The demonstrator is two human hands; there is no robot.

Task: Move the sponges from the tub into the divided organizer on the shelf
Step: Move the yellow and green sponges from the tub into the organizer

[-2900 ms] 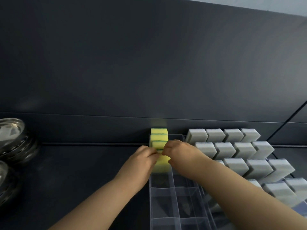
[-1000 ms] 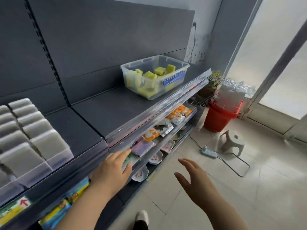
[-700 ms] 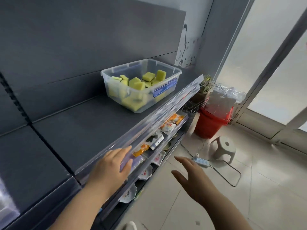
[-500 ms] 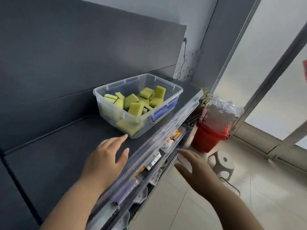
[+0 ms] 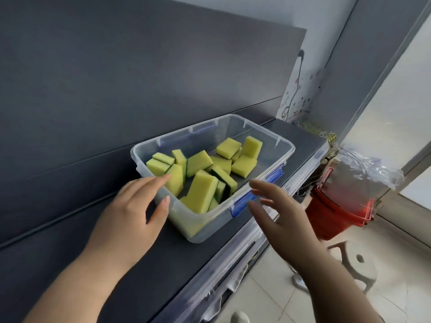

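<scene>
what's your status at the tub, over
Left grip open at tub rim, right grip open, empty. Sponges loose in tub. Nothing in the way.

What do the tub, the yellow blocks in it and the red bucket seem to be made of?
The tub looks like clear, glossy hard plastic: its contents show through the walls. The sponges look like soft, matte yellow foam, with a dark green scouring layer on one face. The red bucket is probably smooth plastic, judging by its even colour and sheen.

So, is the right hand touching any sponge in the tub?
Apart. The head view shows the rim of the tub between the right hand and the nearest sponge.
</scene>
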